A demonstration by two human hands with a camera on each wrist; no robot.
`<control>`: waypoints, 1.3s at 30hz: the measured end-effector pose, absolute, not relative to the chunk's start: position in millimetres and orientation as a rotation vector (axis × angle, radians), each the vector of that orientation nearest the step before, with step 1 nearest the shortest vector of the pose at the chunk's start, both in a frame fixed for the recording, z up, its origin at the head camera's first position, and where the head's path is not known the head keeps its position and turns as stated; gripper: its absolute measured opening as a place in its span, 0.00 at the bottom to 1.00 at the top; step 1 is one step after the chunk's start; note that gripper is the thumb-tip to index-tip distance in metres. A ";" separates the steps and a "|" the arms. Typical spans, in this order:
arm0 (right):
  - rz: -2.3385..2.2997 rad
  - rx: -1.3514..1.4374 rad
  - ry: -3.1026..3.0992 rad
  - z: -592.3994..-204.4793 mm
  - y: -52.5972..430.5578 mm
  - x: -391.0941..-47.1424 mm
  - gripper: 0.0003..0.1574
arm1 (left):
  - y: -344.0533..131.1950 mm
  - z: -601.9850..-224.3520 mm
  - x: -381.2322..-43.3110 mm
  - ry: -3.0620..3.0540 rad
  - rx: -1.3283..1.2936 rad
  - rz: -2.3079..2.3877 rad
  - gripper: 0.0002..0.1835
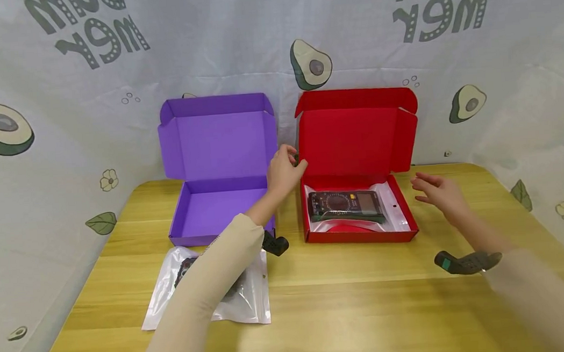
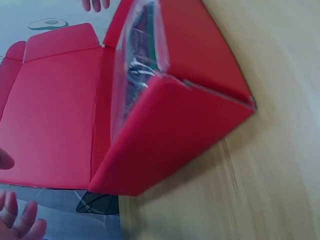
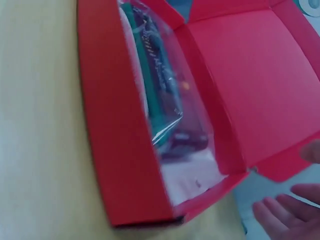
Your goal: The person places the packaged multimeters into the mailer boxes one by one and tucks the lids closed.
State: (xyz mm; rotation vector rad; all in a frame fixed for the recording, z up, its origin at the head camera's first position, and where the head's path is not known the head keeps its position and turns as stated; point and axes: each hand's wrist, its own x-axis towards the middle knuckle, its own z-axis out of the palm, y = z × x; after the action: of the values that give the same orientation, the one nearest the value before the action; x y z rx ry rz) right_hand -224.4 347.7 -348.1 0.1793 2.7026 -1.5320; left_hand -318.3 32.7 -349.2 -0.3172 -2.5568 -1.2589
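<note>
Left hand (image 1: 284, 170) and right hand (image 1: 439, 192) grasped nothing: the fingers of both were loose, the left ones a little bent beside the red lid (image 1: 345, 140), the right ones well apart from the red box (image 1: 350, 182) on its other side. Whether the left fingers touched the lid's edge, I could not tell. Standing so, one hand at each side, they seemed placed to reach the lid from both ends.

Nearest on the worktop (image 1: 349, 322), a silver bag (image 1: 256, 298) lay flat before the purple box (image 1: 226, 185). Something dark was inside, but the left sleeve (image 1: 202, 294) covered too much of it to name. This near place probably kept the bag within easy reach.

Farther on, the meter (image 1: 344, 204) lay face up in the red box, its long side across the width. Its clear bag (image 1: 397, 212) spread toward both end walls, so the meter had, I suppose, little room to slide.

To the left, the purple box faced the same way, with a strip of worktop between the two. Both lids stood raised at the back, which left the insides visible from above. Behind them hung a cloth (image 1: 230, 44) with avocado prints.
</note>
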 end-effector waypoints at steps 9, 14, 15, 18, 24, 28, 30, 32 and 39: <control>-1.499 0.356 2.804 -325.9 331.8 -251.1 0.46 | 34.5 -342.9 -321.3 -2.807 -0.421 -1.286 0.40; -1.618 0.351 2.735 -321.6 324.7 -254.9 0.46 | 33.7 -340.7 -318.3 -2.866 -0.470 -1.264 0.41; -1.642 0.345 2.721 -321.4 323.7 -254.9 0.45 | 33.8 -340.5 -317.7 -2.861 -0.477 -1.290 0.41; -1.681 0.315 2.705 -322.0 323.6 -254.8 0.42 | 34.2 -340.7 -316.8 -2.825 -0.487 -1.391 0.38; -1.763 0.281 2.658 -325.3 327.3 -252.2 0.41 | 33.8 -340.9 -315.8 -2.744 -0.410 -1.555 0.36; -1.785 0.291 2.613 -326.3 330.7 -249.6 0.46 | 31.7 -341.1 -313.8 -2.731 -0.381 -1.629 0.37; -1.783 0.271 2.610 -326.8 333.0 -248.1 0.51 | 30.5 -341.8 -311.7 -2.699 -0.375 -1.711 0.38; -1.816 0.239 2.598 -327.6 336.0 -246.7 0.54 | 29.9 -343.0 -309.3 -2.635 -0.372 -1.826 0.38; -2.159 0.086 2.321 -329.7 344.3 -236.3 0.54 | 29.0 -342.5 -299.8 -2.374 -0.290 -2.370 0.40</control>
State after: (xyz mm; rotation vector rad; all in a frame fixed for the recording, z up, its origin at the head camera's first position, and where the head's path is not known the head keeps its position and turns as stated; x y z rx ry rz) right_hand -236.3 344.3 -329.7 0.0858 2.3208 -2.1586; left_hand -299.8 29.0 -342.5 -0.2901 -2.3741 -2.3700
